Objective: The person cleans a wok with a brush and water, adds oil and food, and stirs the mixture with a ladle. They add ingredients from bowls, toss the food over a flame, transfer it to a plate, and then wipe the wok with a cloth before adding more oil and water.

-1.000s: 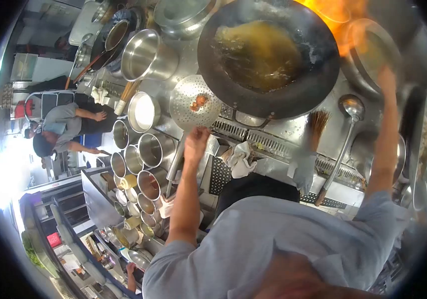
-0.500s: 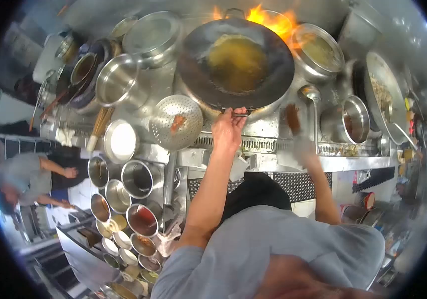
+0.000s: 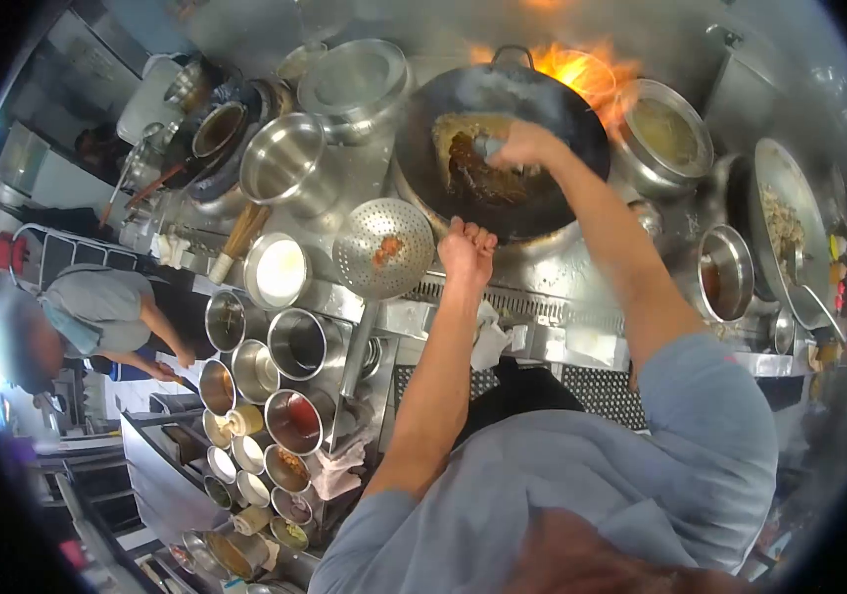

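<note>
A large dark wok (image 3: 552, 193) sits on the burner with yellowish-brown liquid in its middle. At its near rim my left hand (image 3: 468, 250) is closed around the wok's handle, which the fingers hide. My right hand (image 3: 525, 148) reaches over the wok and is closed on the pale handle of a wok brush (image 3: 478, 173). The brush's dark brown bristles are down in the liquid at the wok's bottom; motion blurs them. Left of my left hand, a perforated strainer (image 3: 356, 259) with orange-red bits on it rests across a pot.
Flames (image 3: 582, 74) rise behind the wok. A pot of yellowish liquid (image 3: 666, 134) stands right of it, with a pan of food (image 3: 785, 223) further right. Steel pots (image 3: 285, 163) and seasoning containers (image 3: 297, 421) crowd the left. Another person (image 3: 107, 307) bends at far left.
My right hand has brought the brush from the counter at the right up and left into the wok. My left hand stays at the wok's handle. The whole view has shifted slightly.
</note>
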Tool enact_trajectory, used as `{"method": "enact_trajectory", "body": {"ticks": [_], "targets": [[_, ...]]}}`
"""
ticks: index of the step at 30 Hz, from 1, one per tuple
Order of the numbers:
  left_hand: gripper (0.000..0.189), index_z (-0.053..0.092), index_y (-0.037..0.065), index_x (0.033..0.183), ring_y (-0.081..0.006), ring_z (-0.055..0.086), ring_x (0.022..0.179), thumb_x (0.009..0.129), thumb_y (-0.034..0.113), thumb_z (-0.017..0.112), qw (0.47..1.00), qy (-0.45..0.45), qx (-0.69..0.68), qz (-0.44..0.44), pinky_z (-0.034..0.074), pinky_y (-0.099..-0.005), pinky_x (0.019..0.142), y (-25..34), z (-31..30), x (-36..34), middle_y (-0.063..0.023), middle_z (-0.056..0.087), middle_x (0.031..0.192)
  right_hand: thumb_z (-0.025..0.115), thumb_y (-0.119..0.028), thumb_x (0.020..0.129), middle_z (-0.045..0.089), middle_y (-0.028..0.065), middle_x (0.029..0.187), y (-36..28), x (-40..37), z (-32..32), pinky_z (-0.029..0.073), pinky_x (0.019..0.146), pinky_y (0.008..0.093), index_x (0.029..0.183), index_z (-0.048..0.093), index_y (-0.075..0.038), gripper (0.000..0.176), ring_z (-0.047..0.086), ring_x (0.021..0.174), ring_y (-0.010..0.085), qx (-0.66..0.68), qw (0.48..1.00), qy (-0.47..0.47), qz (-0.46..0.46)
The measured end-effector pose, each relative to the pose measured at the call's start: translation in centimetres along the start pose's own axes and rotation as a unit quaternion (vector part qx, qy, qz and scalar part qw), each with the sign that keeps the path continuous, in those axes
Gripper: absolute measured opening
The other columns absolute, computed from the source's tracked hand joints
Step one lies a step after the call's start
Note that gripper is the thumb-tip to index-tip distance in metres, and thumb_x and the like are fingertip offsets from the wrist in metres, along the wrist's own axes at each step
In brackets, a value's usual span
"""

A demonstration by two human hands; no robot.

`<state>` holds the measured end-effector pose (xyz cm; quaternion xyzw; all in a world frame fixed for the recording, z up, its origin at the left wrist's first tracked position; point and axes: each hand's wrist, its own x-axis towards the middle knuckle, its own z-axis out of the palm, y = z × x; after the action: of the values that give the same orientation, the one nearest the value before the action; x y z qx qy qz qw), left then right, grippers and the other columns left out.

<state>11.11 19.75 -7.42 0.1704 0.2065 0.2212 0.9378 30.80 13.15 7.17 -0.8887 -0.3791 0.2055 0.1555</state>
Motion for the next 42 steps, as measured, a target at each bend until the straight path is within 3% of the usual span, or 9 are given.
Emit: {"method": "enact_trajectory", "body": {"ticks": [2,4,6,8,10,24,32,38,42], "targets": [[0.033,0.031,0.012,0.069,-0.0133,0.023,0.050,0.100,0.022,0.035,0.853,0.011,-0.486,-0.189,0.031,-0.0318,0.053,-0.8,-2.7,1.1,0.0011,0.025,0.058,0.066,-0.039,0.064,0.068,0.0178,0.091,-0.9,-3.4,1.5,0.052,0.073,0.0397,0.119,0.062,-0.015,0.060,0.067,0.085,0.0290,-0.059,0.992,-0.108,0.038],[0.034,0.031,0.013,0.068,-0.0128,0.022,0.051,0.100,0.024,0.035,0.993,0.055,-0.094,-0.035,0.031,-0.0316,0.055,-0.5,-0.3,-0.5,0.0017,0.024,0.058,0.065,-0.039,0.065,0.065,0.0155,0.107,0.2,-9.5,0.4,0.049,0.084,0.0434,0.116,0.064,-0.017,0.056,0.062,0.101,0.0296,-0.161,0.987,-0.031,0.000],[0.034,0.031,0.013,0.068,-0.0126,0.021,0.051,0.100,0.023,0.034,0.745,-0.022,-0.627,-0.227,0.031,-0.0322,0.055,-1.0,-1.3,0.1,0.0019,0.023,0.058,0.065,-0.039,0.065,0.062,0.0129,0.115,1.9,-10.6,-3.7,0.047,0.088,0.0451,0.111,0.065,-0.015,0.052,0.059,0.106,0.0303,-0.240,0.966,-0.084,0.041],[0.034,0.030,0.013,0.067,-0.0130,0.021,0.050,0.100,0.022,0.034,0.770,-0.020,-0.597,-0.227,0.030,-0.0329,0.052,-2.2,-3.7,2.0,0.0016,0.022,0.058,0.069,-0.034,0.062,0.068,0.0146,0.096,5.1,-5.6,-5.4,0.052,0.076,0.0403,0.095,0.071,-0.009,0.042,0.066,0.091,0.0266,-0.277,0.955,-0.071,0.076],[0.034,0.029,0.012,0.067,-0.0133,0.021,0.049,0.099,0.021,0.033,0.999,-0.037,0.023,0.021,0.028,-0.0330,0.048,-2.5,-5.1,3.4,0.0009,0.023,0.058,0.071,-0.030,0.059,0.069,0.0136,0.089,5.1,-1.1,-4.8,0.053,0.069,0.0385,0.088,0.071,-0.005,0.039,0.067,0.082,0.0257,-0.157,0.982,-0.025,0.106],[0.024,0.033,0.010,0.068,-0.0133,0.023,0.049,0.092,0.007,0.036,0.985,0.063,0.162,0.004,0.028,-0.0328,0.049,7.5,9.1,-8.0,-0.0006,0.028,0.061,0.069,-0.032,0.067,0.067,0.0112,0.090,9.7,-23.1,-5.7,0.052,0.056,0.0323,0.126,0.056,-0.010,0.064,0.064,0.070,0.0175,0.120,0.964,0.122,0.205],[0.026,0.032,0.011,0.065,-0.0125,0.023,0.048,0.089,0.004,0.039,0.976,0.018,0.215,0.016,0.025,-0.0314,0.048,7.9,12.8,-8.7,0.0004,0.026,0.057,0.070,-0.027,0.074,0.058,0.0163,0.119,16.6,-31.8,24.3,0.042,0.093,0.0305,0.131,0.043,0.007,0.072,0.057,0.105,0.0237,0.420,0.859,0.151,0.251],[0.033,0.032,0.008,0.061,-0.0122,0.026,0.043,0.093,0.011,0.035,0.949,-0.045,0.303,0.080,0.027,-0.0313,0.041,7.0,17.3,-7.7,0.0003,0.030,0.053,0.069,-0.020,0.076,0.061,0.0129,0.113,6.1,-40.7,14.3,0.044,0.087,0.0279,0.128,0.048,0.007,0.061,0.058,0.100,0.0199,0.648,0.631,0.350,0.246],[0.033,0.038,0.007,0.060,-0.0125,0.031,0.040,0.093,0.013,0.038,0.918,-0.050,0.376,0.115,0.031,-0.0303,0.040,6.8,21.4,-7.2,-0.0005,0.034,0.050,0.069,-0.019,0.076,0.061,0.0115,0.113,4.8,-40.8,7.9,0.043,0.088,0.0267,0.130,0.048,0.003,0.062,0.058,0.099,0.0175,0.572,0.701,0.372,0.207]]}}
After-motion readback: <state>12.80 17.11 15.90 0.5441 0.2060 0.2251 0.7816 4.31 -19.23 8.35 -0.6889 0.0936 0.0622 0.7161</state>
